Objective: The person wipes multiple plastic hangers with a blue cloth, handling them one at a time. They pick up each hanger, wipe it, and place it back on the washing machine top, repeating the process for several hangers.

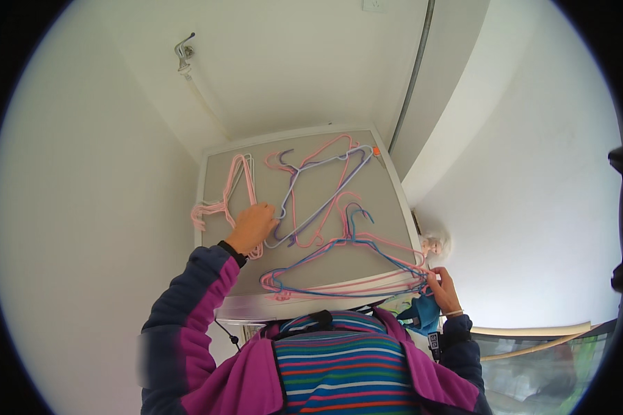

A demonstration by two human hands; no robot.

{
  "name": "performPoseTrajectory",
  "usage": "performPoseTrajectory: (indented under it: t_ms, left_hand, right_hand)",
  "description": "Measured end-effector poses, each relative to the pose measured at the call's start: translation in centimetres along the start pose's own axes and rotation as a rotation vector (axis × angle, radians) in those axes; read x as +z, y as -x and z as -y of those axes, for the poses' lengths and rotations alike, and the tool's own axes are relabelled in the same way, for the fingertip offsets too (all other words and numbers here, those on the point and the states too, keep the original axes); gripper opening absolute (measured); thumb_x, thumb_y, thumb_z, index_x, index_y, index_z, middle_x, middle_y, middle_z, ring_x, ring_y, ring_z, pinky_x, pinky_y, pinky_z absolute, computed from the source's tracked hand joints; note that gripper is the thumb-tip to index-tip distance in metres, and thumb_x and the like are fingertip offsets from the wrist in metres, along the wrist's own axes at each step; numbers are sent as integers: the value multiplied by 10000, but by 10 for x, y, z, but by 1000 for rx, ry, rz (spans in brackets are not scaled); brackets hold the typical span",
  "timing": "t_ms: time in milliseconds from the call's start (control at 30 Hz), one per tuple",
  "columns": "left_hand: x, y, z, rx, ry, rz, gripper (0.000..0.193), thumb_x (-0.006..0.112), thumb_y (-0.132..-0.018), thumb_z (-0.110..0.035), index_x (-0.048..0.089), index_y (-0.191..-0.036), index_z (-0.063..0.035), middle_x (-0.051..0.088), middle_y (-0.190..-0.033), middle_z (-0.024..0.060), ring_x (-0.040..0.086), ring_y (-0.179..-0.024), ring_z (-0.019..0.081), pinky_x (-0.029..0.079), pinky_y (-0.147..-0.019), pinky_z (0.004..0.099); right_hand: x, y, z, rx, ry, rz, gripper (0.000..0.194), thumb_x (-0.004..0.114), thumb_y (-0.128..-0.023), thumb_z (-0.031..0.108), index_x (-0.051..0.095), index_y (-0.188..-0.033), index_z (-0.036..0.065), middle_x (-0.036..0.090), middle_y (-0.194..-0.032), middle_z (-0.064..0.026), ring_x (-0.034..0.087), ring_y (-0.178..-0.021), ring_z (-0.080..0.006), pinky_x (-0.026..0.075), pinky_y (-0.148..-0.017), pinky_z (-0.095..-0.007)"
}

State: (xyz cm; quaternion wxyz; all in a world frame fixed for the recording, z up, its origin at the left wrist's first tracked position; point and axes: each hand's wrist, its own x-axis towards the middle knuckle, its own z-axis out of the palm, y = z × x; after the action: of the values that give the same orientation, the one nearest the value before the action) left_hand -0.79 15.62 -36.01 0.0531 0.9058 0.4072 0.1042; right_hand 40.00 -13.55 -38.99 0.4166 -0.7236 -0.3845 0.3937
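Note:
Several coat hangers lie on a grey washing-machine-like top with a white rim. Near its front edge, blue, pink and purple hangers [311,259] overlap, and my right hand [445,290] grips their right ends. My left hand [254,225] reaches over the surface between a stack of pale pink and whitish hangers [233,181] and a loose group behind; its fingertips are by the lower left corner of a pale blue hanger [323,206]. Whether they hold it is unclear. Under that hanger lie a purple hanger [293,179] and pink hangers [326,146].
The grey top [311,189] stands in a corner between white walls. A metal tap [183,52] with a pale hose is on the back wall, and a grey pipe [412,78] runs at the right. An orange-handled item [376,151] lies at the back right corner. Teal cloth [427,314] hangs below my right hand.

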Motion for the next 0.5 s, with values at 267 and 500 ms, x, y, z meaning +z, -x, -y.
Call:
performPoseTrajectory:
  t_ms: [267, 500]
  left_hand:
    - [21, -14, 11, -68, 62, 102, 254, 617, -829, -263, 565, -874, -18, 630, -737, 174, 612, -708, 381, 471, -628, 478]
    - [8, -12, 8, -277, 879, 116, 190, 506, -919, -190, 541, -990, -18, 521, -599, 39, 524, -514, 171, 398, -468, 338]
  right_hand:
    - [-39, 13, -48, 224, -623, 65, 307, 591, -823, 100, 539, -1083, -55, 660, -935, -182, 652, -813, -245, 535, -746, -333]
    - [-54, 8, -90, 236, -692, -192, 157, 562, -717, -41, 579, -873, -51, 639, -809, -119, 636, -706, -227, 546, -695, -329]
